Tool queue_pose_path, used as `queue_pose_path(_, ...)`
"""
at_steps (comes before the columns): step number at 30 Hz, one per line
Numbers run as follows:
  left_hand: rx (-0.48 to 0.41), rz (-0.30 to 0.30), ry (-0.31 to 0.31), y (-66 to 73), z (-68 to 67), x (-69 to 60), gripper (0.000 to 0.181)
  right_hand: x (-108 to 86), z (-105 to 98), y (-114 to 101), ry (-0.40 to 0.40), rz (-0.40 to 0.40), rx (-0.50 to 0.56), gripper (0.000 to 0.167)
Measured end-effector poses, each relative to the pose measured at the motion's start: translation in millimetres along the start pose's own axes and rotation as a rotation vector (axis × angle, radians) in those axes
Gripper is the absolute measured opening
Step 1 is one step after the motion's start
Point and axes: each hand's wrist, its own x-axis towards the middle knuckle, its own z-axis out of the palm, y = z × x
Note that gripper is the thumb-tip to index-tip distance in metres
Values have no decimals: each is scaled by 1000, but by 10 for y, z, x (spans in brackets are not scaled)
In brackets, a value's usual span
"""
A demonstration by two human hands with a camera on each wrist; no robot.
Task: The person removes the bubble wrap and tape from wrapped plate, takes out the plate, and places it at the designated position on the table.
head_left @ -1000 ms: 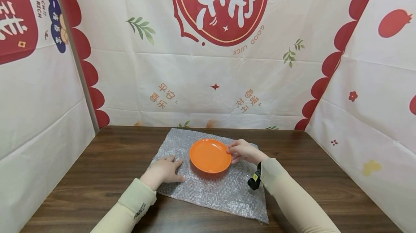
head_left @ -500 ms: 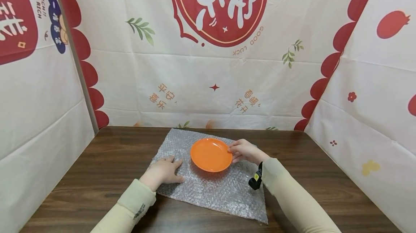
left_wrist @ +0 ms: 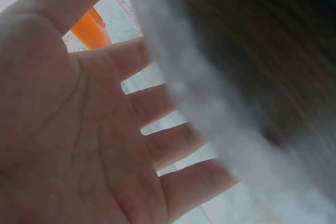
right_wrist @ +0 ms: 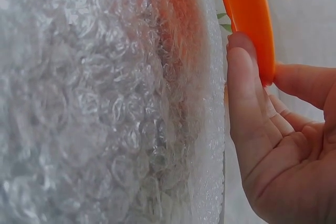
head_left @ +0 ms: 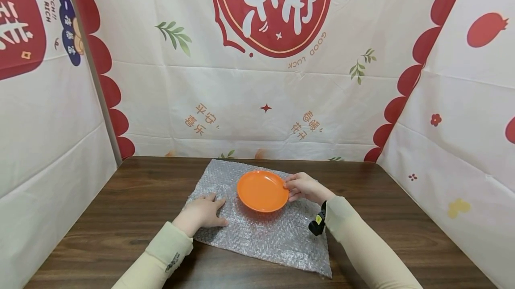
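An orange plate (head_left: 262, 191) is held just above a sheet of bubble wrap (head_left: 261, 244) in the head view. My right hand (head_left: 306, 188) pinches the plate's right rim. In the right wrist view, the thumb and fingers grip the edge of the orange plate (right_wrist: 252, 19), and a gap shows between it and the bubble wrap (right_wrist: 94, 98). At the sheet's left side, my left hand (head_left: 203, 212) rests on the bubble wrap with its fingers spread. The left wrist view shows the left palm (left_wrist: 79, 129) and the straight fingers, their tips hidden behind the wrap's edge.
The bubble wrap lies askew on a dark wooden table (head_left: 145, 195). A printed white cloth (head_left: 257, 87) hangs behind the table, and similar cloths stand at the left and right. A black wrist strap (head_left: 318, 223) is on the right wrist.
The orange plate and my right hand have shifted slightly to the right, with the plate a touch farther back. My left hand has stayed in place on the bubble wrap.
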Motion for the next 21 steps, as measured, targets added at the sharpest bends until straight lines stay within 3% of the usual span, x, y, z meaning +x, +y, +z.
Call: queue_pose_path(21, -7, 3, -8, 2, -17, -16, 74, -17, -79, 47, 39, -11, 22, 37)
